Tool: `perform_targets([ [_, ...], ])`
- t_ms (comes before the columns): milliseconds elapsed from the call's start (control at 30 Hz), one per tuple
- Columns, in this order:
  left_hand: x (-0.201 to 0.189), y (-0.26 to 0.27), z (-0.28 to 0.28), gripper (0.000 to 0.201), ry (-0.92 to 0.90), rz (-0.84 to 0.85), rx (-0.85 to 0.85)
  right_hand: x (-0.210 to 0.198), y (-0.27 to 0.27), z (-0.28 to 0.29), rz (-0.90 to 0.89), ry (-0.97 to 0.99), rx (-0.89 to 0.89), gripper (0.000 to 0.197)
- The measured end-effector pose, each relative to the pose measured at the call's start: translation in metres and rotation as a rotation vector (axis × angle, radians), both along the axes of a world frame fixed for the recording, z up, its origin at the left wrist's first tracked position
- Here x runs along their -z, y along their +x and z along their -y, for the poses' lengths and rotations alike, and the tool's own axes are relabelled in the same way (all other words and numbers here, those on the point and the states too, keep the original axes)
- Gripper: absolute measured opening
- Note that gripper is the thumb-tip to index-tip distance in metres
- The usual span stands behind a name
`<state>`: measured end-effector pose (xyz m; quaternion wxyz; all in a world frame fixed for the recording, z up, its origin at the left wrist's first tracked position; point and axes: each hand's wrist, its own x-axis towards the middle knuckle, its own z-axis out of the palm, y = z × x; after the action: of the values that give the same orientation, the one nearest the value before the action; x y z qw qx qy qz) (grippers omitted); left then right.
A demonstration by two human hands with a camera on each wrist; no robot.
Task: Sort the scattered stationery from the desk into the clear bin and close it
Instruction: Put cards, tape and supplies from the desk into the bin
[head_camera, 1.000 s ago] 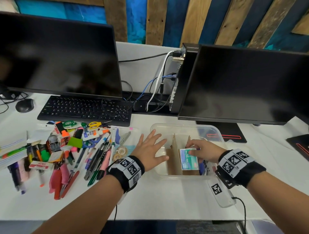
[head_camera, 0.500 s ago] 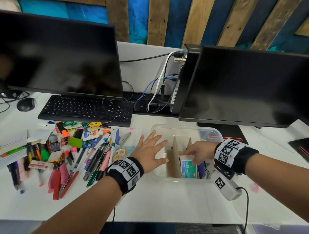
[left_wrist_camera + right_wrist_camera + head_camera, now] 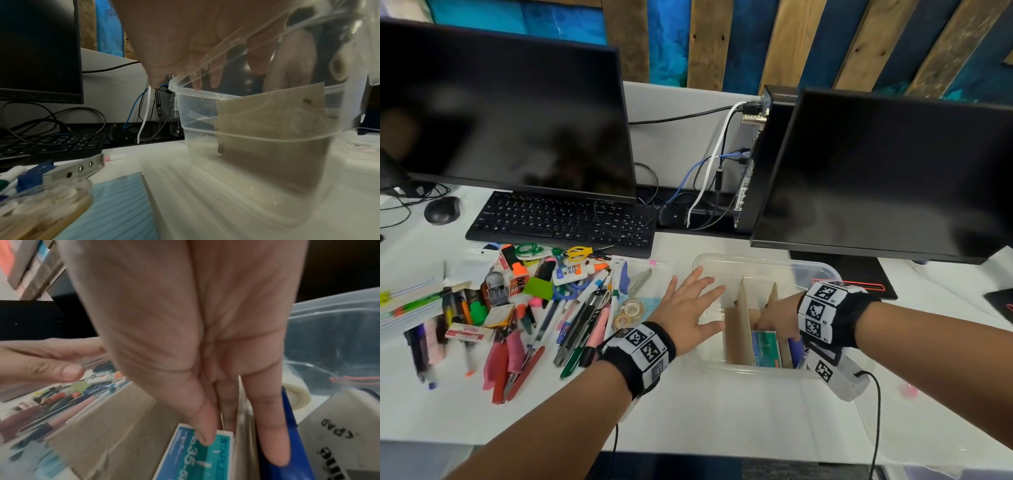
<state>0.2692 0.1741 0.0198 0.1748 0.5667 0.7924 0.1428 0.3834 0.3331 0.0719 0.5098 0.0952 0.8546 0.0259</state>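
My right hand (image 3: 779, 317) is down inside the clear bin (image 3: 767, 262), between two upright cardboard dividers (image 3: 739, 325). In the right wrist view, my thumb presses the top edge of a teal staples box (image 3: 197, 456) standing on end in the middle compartment; the fingers (image 3: 271, 434) run straight down. One of them lies on the far side of the thin divider, against a blue item (image 3: 287, 426) I cannot identify. Whether I pinch the box or only push it, I cannot tell for certain; the fingers read as straight and pressing.

My left hand (image 3: 688, 313) rests spread and flat on the bin's left rim, fingers relaxed, holding nothing, steadying the bin.

A tape roll (image 3: 296, 395) and a grey item marked with black letters lie in the rightmost compartment. The bulk of the stationery pile (image 3: 517, 308) remains on the tabletop left of the bin: pens, markers, glue, scissors, tape discs. I judge the task at an early stage.

Risks noted:
- The dividers look loose; withdrawing my right hand with a finger on each side could drag one up or tilt it.
- The box stands on end and may topple once released.
- If my left hand lifts too soon, the light bin could slide.
- No lid is positively identified; closing may fail if tall items or dividers stand above the rim.
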Motion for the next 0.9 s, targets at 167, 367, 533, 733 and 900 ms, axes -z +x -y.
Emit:
perform_targets([
  [167, 0.001, 0.001, 0.000, 0.057, 0.022, 0.009, -0.024, -0.009, 0.000, 0.000, -0.052, -0.022, 0.046, 0.043],
  [367, -0.002, -0.001, 0.000, 0.050, -0.014, -0.013, 0.000, -0.030, 0.003, -0.006, -0.280, -0.096, 0.279, 0.046],
  [533, 0.002, -0.001, 0.017, 0.043, 0.242, 0.150, -0.119, -0.042, 0.003, 0.002, -0.549, -0.143, 0.358, 0.039],
  [733, 0.012, -0.023, 0.056, 0.036, 0.210, 0.104, -0.238, -0.043, -0.008, 0.040, -0.867, -0.313, 0.457, 0.023],
  [900, 0.028, -0.050, 0.092, 0.038, 0.027, 0.059, -0.342, -0.034, -0.029, 0.084, -0.963, -0.397, 0.568, 0.020],
])
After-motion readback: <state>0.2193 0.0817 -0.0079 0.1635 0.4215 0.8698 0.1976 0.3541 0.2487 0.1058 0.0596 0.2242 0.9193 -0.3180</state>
